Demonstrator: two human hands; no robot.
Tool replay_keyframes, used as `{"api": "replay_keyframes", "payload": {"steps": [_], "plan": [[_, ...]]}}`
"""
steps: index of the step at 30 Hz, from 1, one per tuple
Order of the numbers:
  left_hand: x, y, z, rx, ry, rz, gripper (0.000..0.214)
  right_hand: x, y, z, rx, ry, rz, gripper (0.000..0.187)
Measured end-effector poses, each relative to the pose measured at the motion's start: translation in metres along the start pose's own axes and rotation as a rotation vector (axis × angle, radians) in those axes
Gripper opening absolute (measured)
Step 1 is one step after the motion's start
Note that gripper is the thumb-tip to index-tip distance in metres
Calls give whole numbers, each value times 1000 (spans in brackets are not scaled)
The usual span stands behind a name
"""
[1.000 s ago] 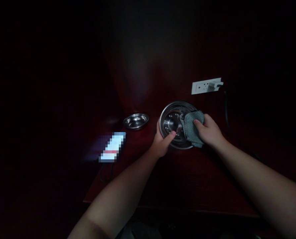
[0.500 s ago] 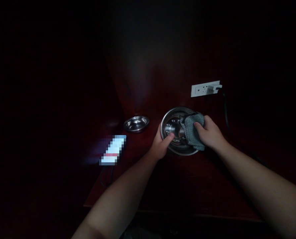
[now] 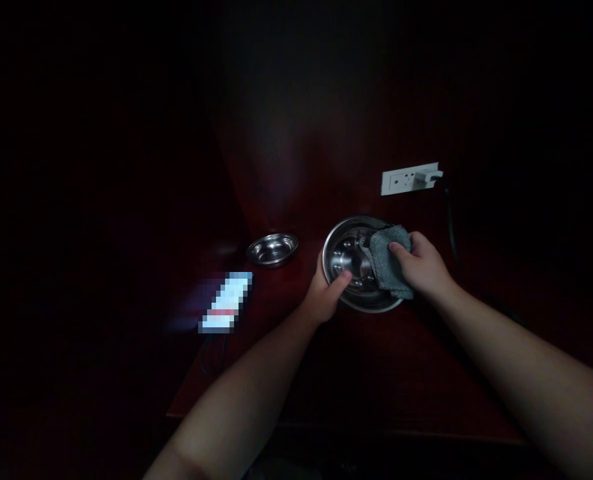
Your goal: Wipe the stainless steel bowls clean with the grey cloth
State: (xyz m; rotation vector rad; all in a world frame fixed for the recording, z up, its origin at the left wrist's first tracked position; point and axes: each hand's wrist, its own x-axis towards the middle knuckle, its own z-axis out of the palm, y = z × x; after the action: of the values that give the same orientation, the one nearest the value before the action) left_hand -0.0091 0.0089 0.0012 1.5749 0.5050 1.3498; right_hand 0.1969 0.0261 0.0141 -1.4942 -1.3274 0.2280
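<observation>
A shiny metal bowl (image 3: pixel 354 257) is tilted with its inside facing me. My left hand (image 3: pixel 326 290) grips its left side, the thumb over the rim and the fingers hidden behind. A folded grey-green cloth (image 3: pixel 389 260) is pinched in my right hand (image 3: pixel 421 263), thumb on top, and lies over the bowl's right rim and part of its inside. Small bright spots, perhaps dimples or drops, ring the bowl's bottom. To the left, a shallow metal dish (image 3: pixel 272 249) rests on the dark red table (image 3: pixel 336 373).
A lit, pixelated phone-like screen (image 3: pixel 226 303) lies at the table's left, with a thin cable (image 3: pixel 204 357) below it. On the back wall is a white socket panel (image 3: pixel 409 179) with a plug in it; its dark cord (image 3: pixel 451 227) hangs down. The surroundings are very dark.
My right hand and the cloth have shifted very slightly, the cloth's lower edge moving a little to the right. The bowl and my left hand stay nearly where they were.
</observation>
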Motion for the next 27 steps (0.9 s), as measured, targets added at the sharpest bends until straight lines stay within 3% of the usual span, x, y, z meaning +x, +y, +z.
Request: {"api": "replay_keyframes", "payload": {"steps": [4, 18, 23, 27], "plan": [[0, 0, 0, 2, -11, 10, 64, 1, 1, 0, 58, -9, 17, 25], [3, 2, -2, 4, -8, 32, 61, -5, -14, -7, -42, 11, -81, 19], [1, 3, 0, 32, -24, 119, 70, -1, -7, -4, 31, -7, 48, 21], [0, 4, 3, 62, -64, 197, 79, -1, -3, 0, -4, 36, 0, 19]]}}
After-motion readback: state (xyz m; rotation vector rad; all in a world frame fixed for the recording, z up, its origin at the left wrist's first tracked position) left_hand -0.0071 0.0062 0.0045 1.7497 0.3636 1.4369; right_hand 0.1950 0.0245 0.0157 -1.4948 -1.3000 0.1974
